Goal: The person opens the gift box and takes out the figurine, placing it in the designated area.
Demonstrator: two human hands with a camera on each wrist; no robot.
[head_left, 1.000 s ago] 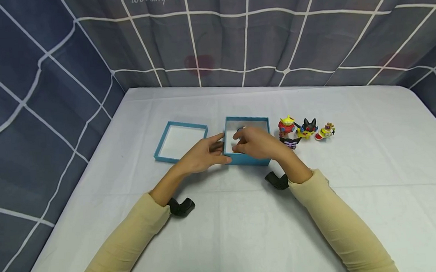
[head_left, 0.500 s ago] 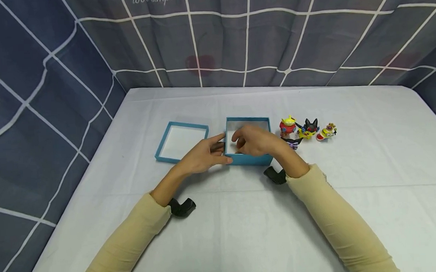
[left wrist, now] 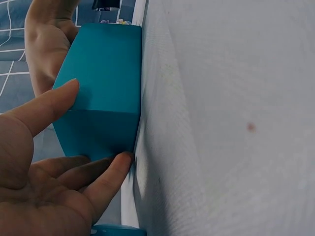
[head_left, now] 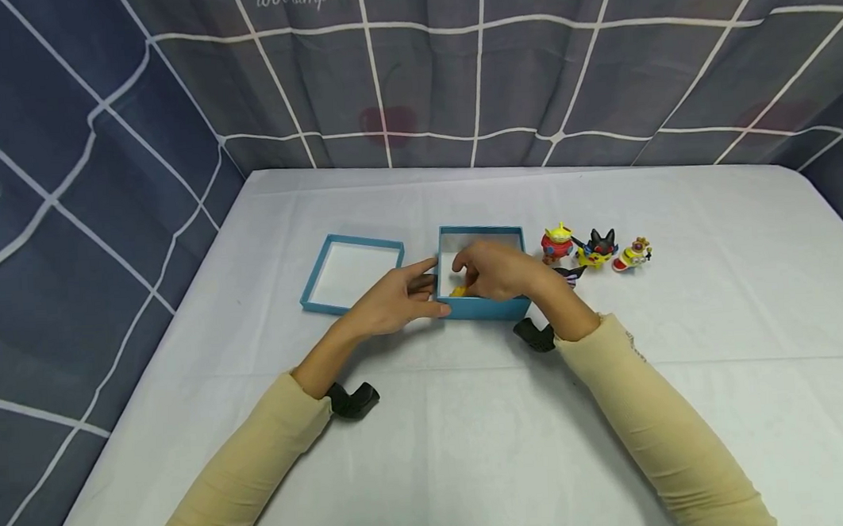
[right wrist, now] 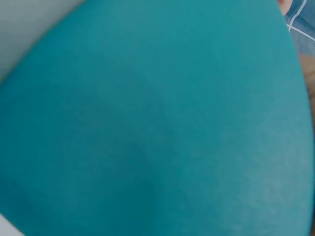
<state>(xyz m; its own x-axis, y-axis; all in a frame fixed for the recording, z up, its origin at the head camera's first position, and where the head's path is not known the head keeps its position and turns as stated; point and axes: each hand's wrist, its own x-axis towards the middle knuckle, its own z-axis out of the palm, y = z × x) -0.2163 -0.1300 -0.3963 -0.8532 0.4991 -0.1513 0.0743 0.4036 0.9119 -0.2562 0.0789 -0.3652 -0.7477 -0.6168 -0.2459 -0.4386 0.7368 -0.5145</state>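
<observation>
A blue box [head_left: 491,309] with a white inside stands without its lid mid-table. My left hand [head_left: 389,300] steadies its left side: the thumb lies on the front face and the other fingers, nearly straight, touch the side wall [left wrist: 98,130]. My right hand [head_left: 499,271] reaches down into the box with bent fingers. A small yellow piece [head_left: 459,291] shows under its fingertips; the box wall hides the rest, so whether the fingers pinch it cannot be told. In the right wrist view the box's blue wall [right wrist: 147,118] fills nearly everything.
The box lid [head_left: 350,273] lies upturned left of the box. To the right stand toy figures: a red and yellow one [head_left: 556,244], a black-eared one [head_left: 596,250], a small yellow and red one [head_left: 632,254], and a purple-black one [head_left: 572,275], partly hidden.
My right hand stays inside the box, its fingers shifting slightly. The yellow piece, out of sight half a second ago, shows again under the fingertips. My left hand keeps its place.
</observation>
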